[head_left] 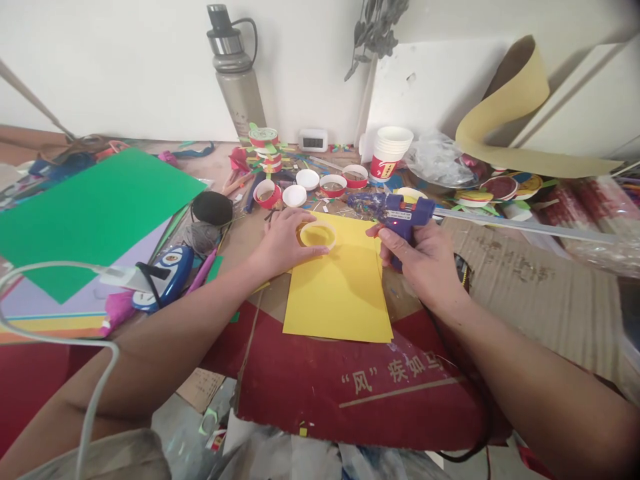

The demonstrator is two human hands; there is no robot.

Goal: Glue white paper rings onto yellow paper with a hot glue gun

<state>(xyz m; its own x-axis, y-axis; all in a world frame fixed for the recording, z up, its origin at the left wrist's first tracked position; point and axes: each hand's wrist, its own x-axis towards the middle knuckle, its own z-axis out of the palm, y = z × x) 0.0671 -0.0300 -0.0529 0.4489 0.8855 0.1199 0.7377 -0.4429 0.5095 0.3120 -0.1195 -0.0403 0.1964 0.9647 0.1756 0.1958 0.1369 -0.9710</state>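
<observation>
My left hand (286, 243) is closed around a short white ring (333, 235), which looks like a slice cut from a paper cup. Thumb and fingers grip its left side just over the yellow paper sheets (343, 300); yellow shows through its middle. A blue hot glue gun (407, 212) is wrapped in my right hand (425, 257), with a finger at the trigger. Its glue-smeared nozzle points left, above the paper's upper right part and apart from the ring. A long white glue stick (505, 223) runs out of its back.
Behind the paper are cut cup bottoms (333, 187), stacked paper cups (391, 153) and a bottle (240, 87). Green paper (105, 213), a yarn ball (213, 209) and a blue-white device (170, 270) lie left. Corrugated cardboard (530, 287) lies right. A white cable (100, 387) crosses my left arm.
</observation>
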